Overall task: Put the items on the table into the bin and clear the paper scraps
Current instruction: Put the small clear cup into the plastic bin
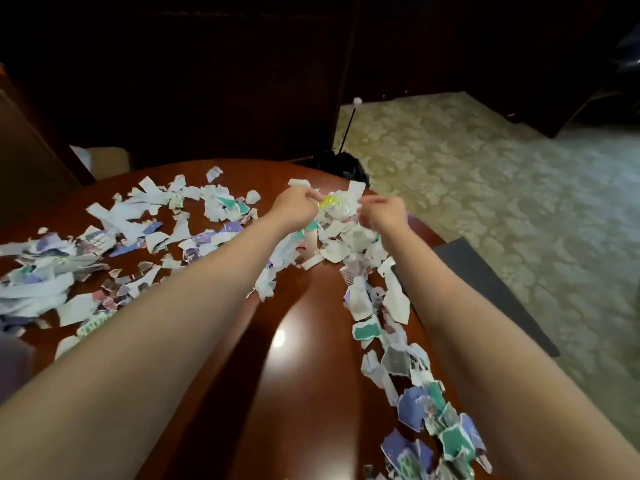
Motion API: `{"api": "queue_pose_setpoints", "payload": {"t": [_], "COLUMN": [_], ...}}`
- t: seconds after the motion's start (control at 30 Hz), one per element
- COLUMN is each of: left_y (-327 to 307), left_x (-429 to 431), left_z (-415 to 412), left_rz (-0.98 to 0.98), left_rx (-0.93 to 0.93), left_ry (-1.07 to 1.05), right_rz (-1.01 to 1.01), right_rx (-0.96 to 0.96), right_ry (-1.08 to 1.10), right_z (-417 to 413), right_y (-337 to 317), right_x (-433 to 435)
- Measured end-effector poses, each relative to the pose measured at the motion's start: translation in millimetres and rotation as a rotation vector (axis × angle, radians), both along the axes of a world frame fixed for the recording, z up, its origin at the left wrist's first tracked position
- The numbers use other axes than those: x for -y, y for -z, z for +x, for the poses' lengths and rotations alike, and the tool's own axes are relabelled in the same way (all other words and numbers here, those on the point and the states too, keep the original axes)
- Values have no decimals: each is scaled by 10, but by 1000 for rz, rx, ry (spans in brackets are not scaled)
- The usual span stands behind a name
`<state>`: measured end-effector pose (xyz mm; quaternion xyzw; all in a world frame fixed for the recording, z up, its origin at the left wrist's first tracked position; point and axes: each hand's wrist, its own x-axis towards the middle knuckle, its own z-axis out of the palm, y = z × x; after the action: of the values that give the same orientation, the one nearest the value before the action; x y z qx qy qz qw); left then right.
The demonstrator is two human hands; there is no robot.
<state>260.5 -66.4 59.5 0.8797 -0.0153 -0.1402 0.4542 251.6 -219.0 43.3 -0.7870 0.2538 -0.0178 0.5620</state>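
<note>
The left hand [294, 206] and right hand [382, 213] reached to the far edge of the surface [284, 393], fingers curled, pinching either side of a loose clump [339, 211] of paper scraps with a yellow bit [326, 202] in it. So light a pinch could have shed pieces onto the carpet [485, 202] short of the dark bag [346, 168], probably the bin, just beyond, and the right forearm [502, 341] might have swept the strip of scraps [391, 358] off the edge

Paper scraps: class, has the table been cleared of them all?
No, torn paper scraps lie scattered over much of the wooden table.
</note>
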Motion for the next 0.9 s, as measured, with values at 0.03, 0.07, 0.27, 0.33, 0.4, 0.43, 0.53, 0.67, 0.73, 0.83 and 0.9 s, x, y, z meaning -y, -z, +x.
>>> {"api": "queue_pose_setpoints", "payload": {"t": [0.03,0.07,0.27,0.33,0.4,0.43,0.53,0.67,0.73,0.83,0.9], "left_y": [50,85,372,487,558,580,557,418,330,201,121], "left_x": [30,62,167,159,157,157,142,55,-5,-68,-64], "left_z": [56,101,364,392,390,393,380,313,255,135,32], "left_rz": [15,36,72,-13,-63,-77,-75,-52,-43,-53,-112], "left_rx": [9,23,-11,-92,-125,-130,-117,-66,-56,-49,-76], "left_ry": [2,10,46,-34,-81,-89,-90,-111,-118,-107,-107], "right_rz": [-27,-97,-488,-539,-595,-615,-533,-302,-222,-161,-67], "right_rx": [8,20,-25,-82,-143,-155,-180,-121,-122,-94,-101], "right_ry": [-10,-34,-253,-275,-291,-289,-243,-152,-131,-113,-117], "right_z": [98,176,546,623,670,682,673,552,492,352,210], "right_y": [54,79,283,342,394,409,399,290,226,87,-6], "right_x": [-5,-21,-171,-209,-220,-220,-194,-106,-43,40,57]}}
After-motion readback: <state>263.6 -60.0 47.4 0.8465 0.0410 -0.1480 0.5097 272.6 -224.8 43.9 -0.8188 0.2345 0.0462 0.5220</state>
